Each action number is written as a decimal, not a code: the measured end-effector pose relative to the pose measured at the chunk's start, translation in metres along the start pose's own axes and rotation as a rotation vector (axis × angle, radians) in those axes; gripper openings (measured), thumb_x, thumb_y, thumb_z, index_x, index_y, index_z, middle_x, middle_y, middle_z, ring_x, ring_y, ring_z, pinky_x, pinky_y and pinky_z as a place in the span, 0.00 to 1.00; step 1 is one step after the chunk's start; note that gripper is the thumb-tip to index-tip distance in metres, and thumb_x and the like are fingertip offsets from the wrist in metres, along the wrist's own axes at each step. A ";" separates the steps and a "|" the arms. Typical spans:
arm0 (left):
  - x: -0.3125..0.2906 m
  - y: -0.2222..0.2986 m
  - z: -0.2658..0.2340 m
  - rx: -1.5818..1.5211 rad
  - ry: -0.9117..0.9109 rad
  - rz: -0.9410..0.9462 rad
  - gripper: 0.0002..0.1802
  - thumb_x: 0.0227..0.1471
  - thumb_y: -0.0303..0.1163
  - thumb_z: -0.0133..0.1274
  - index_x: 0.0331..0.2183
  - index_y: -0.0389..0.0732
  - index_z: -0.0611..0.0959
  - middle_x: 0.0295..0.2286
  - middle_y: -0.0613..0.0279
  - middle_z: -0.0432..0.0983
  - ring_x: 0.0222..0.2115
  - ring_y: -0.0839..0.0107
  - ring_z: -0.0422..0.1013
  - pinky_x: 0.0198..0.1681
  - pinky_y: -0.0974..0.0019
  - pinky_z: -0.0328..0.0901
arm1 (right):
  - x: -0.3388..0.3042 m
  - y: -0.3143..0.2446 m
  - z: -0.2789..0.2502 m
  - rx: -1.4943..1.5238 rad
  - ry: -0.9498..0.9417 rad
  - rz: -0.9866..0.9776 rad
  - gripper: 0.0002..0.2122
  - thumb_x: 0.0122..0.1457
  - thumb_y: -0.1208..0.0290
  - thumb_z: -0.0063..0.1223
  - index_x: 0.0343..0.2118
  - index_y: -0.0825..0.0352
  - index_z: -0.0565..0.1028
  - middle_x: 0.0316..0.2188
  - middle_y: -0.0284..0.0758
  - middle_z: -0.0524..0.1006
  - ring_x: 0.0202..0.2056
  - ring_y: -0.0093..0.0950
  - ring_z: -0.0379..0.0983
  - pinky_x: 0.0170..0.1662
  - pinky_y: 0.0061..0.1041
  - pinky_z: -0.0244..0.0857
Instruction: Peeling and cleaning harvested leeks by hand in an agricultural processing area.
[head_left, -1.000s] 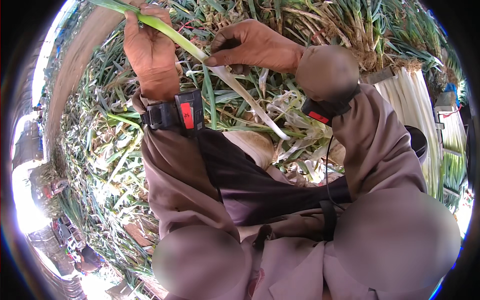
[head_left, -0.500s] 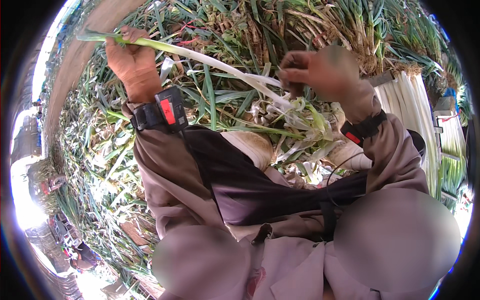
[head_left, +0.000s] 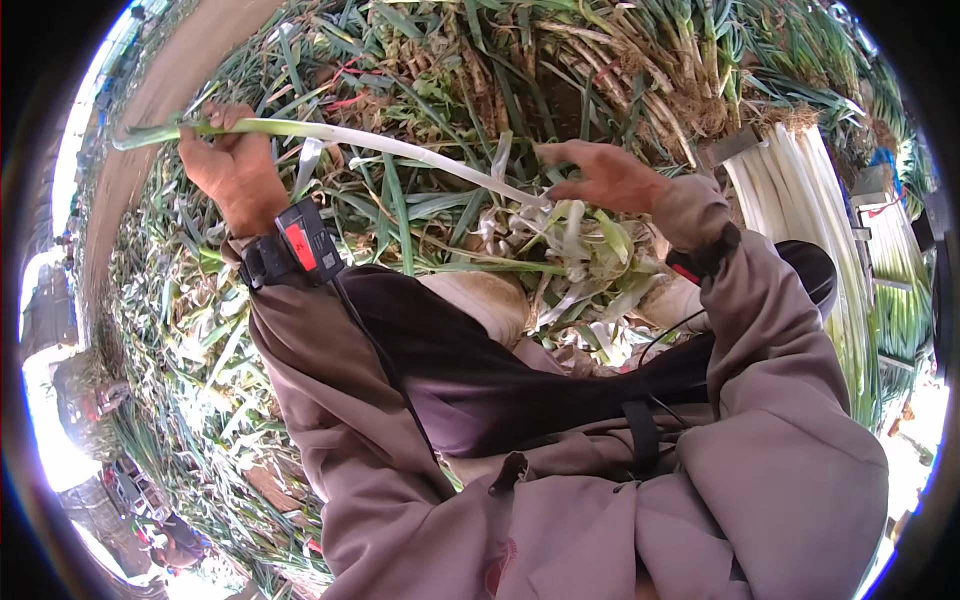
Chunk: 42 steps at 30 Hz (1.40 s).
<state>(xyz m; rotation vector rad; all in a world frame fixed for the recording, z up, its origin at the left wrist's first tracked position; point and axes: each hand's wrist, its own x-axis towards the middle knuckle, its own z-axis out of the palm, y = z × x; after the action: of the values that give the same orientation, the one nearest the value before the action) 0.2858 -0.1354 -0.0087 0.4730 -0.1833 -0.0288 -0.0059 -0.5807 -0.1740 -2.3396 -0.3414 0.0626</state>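
My left hand (head_left: 232, 170) is closed around the green upper part of a long green onion (head_left: 380, 143), whose leafy tip sticks out past the fist to the left. The onion's bare white stalk slants down to the right, its end hanging above a heap of peeled outer leaves (head_left: 590, 245). Beside that white end is my right hand (head_left: 605, 178), empty, with thumb and fingers apart. A black strap with a device (head_left: 290, 245) sits on my left wrist.
Unpeeled green onions (head_left: 640, 60) with roots lie heaped ahead. To the right, cleaned white stalks (head_left: 800, 200) lie bundled side by side, with another bundle (head_left: 895, 245) beyond. Stripped leaves (head_left: 200, 370) cover the ground on the left, near a pale curved beam (head_left: 150, 130).
My left hand has shifted left and slightly down with the green onion. My right hand's curled fingers have spread apart, and a loose strip by the white end is gone from it.
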 end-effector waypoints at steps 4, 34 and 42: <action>0.002 -0.003 -0.018 -0.056 0.039 0.026 0.22 0.84 0.46 0.43 0.41 0.36 0.72 0.32 0.60 0.65 0.30 0.67 0.64 0.37 0.60 0.65 | 0.006 -0.027 0.013 0.223 -0.269 0.165 0.23 0.79 0.47 0.62 0.57 0.66 0.78 0.36 0.45 0.84 0.37 0.40 0.84 0.43 0.48 0.77; -0.427 0.017 -0.369 1.459 0.935 -0.717 0.14 0.73 0.38 0.60 0.49 0.38 0.83 0.46 0.53 0.78 0.45 0.60 0.76 0.49 0.57 0.72 | 0.288 0.267 0.137 -0.065 0.100 0.459 0.22 0.76 0.54 0.63 0.55 0.73 0.85 0.48 0.48 0.89 0.50 0.50 0.88 0.54 0.48 0.80; -0.410 -0.009 -0.401 1.730 0.779 -0.935 0.15 0.71 0.38 0.66 0.51 0.38 0.87 0.51 0.50 0.82 0.48 0.57 0.80 0.52 0.56 0.75 | 0.444 0.364 0.149 -0.037 0.247 0.669 0.34 0.74 0.43 0.64 0.63 0.76 0.78 0.58 0.61 0.83 0.59 0.60 0.81 0.62 0.54 0.74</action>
<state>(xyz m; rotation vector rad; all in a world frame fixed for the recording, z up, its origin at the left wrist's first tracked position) -0.0440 0.0655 -0.4323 2.2050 0.9039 -0.6276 0.4824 -0.6084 -0.5101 -2.3655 0.5707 0.0871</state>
